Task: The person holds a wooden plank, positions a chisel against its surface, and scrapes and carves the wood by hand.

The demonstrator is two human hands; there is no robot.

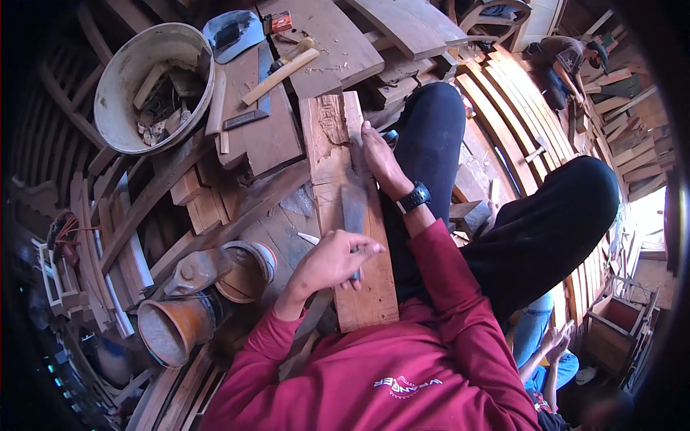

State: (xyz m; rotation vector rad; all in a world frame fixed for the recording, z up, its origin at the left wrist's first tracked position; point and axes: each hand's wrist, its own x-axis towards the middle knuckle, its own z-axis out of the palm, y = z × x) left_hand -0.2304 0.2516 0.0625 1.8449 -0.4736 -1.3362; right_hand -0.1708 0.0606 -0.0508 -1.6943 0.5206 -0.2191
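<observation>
A long wooden block lies lengthwise in front of my torso, its far end chipped and roughly cut. My left hand is closed round a tool with a flat, dark, slightly blurred blade; the blade points away from me over the block's middle. Beyond it, my right hand, with a black watch on the wrist, grips the block's right edge near the far end. Its thumb shows on the edge, while the other fingers are mostly hidden.
A white bucket with wood scraps stands upper left, near a cap, a metal square and a wood stick. Rusty cans are lower left. One person works upper right; another person's hands show lower right.
</observation>
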